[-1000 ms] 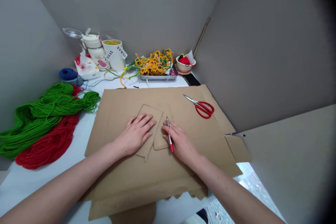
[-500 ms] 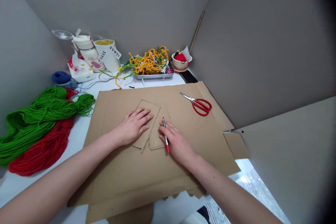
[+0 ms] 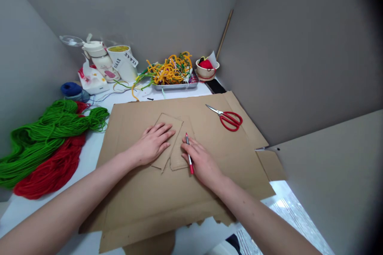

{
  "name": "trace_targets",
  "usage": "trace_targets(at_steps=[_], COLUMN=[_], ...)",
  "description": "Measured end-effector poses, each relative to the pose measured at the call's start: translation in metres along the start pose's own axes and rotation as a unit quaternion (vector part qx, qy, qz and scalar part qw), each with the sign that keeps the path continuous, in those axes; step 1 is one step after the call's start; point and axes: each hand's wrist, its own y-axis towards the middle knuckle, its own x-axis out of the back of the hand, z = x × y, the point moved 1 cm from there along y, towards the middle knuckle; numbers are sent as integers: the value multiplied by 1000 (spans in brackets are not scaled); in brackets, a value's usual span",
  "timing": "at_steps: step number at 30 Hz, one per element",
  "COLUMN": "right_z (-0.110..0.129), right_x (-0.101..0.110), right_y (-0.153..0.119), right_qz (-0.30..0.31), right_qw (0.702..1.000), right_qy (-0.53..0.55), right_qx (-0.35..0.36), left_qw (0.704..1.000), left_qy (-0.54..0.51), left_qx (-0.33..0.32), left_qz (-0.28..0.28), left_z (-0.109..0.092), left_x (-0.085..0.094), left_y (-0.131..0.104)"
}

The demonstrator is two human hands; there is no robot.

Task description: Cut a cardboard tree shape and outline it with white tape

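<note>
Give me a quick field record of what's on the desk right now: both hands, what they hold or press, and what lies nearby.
left hand: flat on a small cardboard piece, palm down
right hand: holds a red pen, resting on a second cardboard piece
base: big cardboard sheet under both pieces
scissors: red handles, on the sheet, right of the hands, untouched
yarn: green yarn over red yarn, far left

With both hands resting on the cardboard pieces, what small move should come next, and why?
Probably tilt the red pen upright so its tip meets the cardboard. The left hand lies flat on the small cardboard piece, pinning it, while the right hand rests beside it with the pen lying nearly flat.
</note>
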Motion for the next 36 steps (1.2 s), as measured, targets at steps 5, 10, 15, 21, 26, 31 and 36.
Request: trace_targets(at_steps=[5,10,15,21,26,31,36], right_z=[0,1,0,0,0,0,-1], right_x=[0,1,0,0,1,0,0], right_y=[0,0,0,0,0,-1,-1], right_qz=[-7,-10,-3,-9,-13,-6,-1], right_qw=[1000,1000,1000,1000,1000,1000,1000], right_qy=[0,3,1,5,9,7,5], right_qx=[-1,0,-4,-4,-2,-3,-5], left_qw=[1000,1000,1000,999,999,999,1000], left_qy=[-4,-5,-1,-9,-17,-13,-6], left_qx=[-6,-5,-2,-16,-17,-24,-20], left_qz=[-18,-25,-24,-26,-24,-17,-16], left_z=[-1,-1,-2,-1,0,1,0], left_x=[-3,-5,-6,-6,-5,-5,-5], left_y=[0,0,1,2,2,2,2])
